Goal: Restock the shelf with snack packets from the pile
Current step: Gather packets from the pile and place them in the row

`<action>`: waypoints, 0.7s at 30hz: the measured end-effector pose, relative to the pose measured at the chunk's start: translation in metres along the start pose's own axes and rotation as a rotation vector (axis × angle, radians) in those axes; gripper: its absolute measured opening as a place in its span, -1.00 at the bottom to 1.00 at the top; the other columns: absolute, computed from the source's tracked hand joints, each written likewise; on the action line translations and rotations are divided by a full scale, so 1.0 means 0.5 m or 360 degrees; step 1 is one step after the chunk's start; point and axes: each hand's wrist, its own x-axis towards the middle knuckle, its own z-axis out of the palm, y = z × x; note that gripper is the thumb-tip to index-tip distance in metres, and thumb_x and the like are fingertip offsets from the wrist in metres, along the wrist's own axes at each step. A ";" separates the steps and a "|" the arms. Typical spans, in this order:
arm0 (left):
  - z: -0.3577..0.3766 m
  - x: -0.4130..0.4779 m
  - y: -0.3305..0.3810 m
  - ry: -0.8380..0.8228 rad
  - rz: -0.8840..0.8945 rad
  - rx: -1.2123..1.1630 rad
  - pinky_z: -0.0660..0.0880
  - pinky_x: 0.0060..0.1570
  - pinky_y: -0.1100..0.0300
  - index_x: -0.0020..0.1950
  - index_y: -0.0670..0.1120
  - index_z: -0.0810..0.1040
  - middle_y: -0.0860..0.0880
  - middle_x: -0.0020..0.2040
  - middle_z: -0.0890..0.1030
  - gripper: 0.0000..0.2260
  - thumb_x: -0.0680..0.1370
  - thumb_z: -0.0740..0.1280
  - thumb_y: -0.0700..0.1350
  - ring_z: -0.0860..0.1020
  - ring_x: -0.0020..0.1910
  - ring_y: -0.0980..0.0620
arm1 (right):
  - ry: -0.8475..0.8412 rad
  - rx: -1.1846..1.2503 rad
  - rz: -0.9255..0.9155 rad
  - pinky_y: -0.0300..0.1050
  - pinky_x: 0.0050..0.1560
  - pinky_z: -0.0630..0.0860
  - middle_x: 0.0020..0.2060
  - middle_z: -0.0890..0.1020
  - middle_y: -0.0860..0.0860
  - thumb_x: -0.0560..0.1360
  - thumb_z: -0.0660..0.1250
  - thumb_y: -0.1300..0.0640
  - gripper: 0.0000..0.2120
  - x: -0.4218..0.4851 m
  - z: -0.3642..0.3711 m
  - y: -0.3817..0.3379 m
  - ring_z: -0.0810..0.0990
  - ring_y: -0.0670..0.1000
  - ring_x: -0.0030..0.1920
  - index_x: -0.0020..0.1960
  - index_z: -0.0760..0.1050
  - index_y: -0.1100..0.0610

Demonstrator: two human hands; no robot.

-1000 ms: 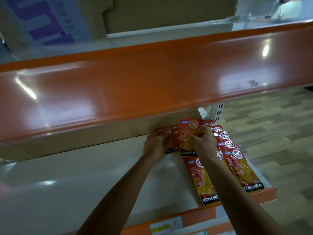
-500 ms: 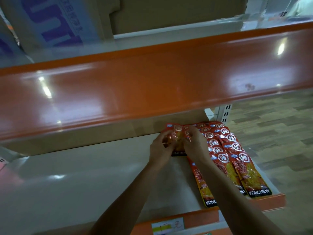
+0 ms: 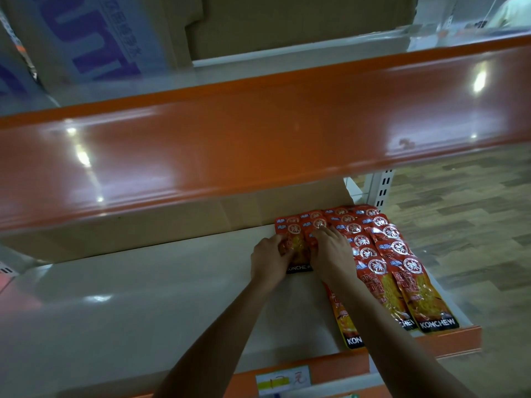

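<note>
Red and yellow KONCHEW snack packets [image 3: 402, 271] lie in overlapping rows at the right end of a cream shelf [image 3: 129, 297]. At the back of that shelf, both hands meet on a small stack of the same packets [image 3: 297, 244]. My left hand [image 3: 270, 261] holds the stack's left edge with curled fingers. My right hand [image 3: 330, 254] lies over its right side, fingertips bent onto the packet tops. The stack's black bottom band shows between my wrists.
An orange shelf front [image 3: 258, 139] overhangs the work area from above. Cardboard boxes [image 3: 287, 21] stand on the upper shelf. A brown cardboard backing [image 3: 172, 222] closes the rear. A price label [image 3: 283, 382] sits on the orange front lip. Wood-pattern floor [image 3: 459, 225] lies to the right.
Both hands have pushed the small stack farther back on the shelf and drawn closer together over it. The camera has shifted slightly.
</note>
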 end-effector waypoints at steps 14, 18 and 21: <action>0.003 0.009 0.001 -0.0042 -0.0012 0.0204 0.46 0.06 0.16 0.36 0.02 0.44 -0.08 0.18 0.53 -0.56 0.54 0.31 0.16 0.53 0.14 -0.03 | 0.0033 0.0045 -0.0020 -0.04 0.39 0.26 0.32 0.48 0.04 0.56 0.21 0.13 -0.64 -0.006 0.005 -0.003 0.35 0.06 0.37 0.34 0.42 0.13; -0.017 0.005 -0.005 0.0019 -0.0003 0.0176 0.50 0.06 0.09 0.32 -0.02 0.46 -0.12 0.16 0.55 -0.62 0.58 0.25 0.13 0.56 0.09 -0.05 | 0.0016 0.0050 -0.0060 -0.03 0.42 0.21 0.34 0.46 0.06 0.54 0.23 0.13 -0.62 -0.007 0.007 -0.028 0.32 0.07 0.39 0.35 0.41 0.14; -0.043 -0.009 -0.031 0.0055 -0.0030 0.0116 0.48 0.11 0.11 0.34 0.01 0.46 -0.09 0.22 0.53 -0.63 0.58 0.26 0.11 0.55 0.12 -0.03 | 0.0016 0.0097 -0.0128 -0.06 0.38 0.22 0.32 0.48 0.08 0.53 0.24 0.15 -0.64 -0.013 0.020 -0.070 0.34 0.09 0.37 0.31 0.43 0.17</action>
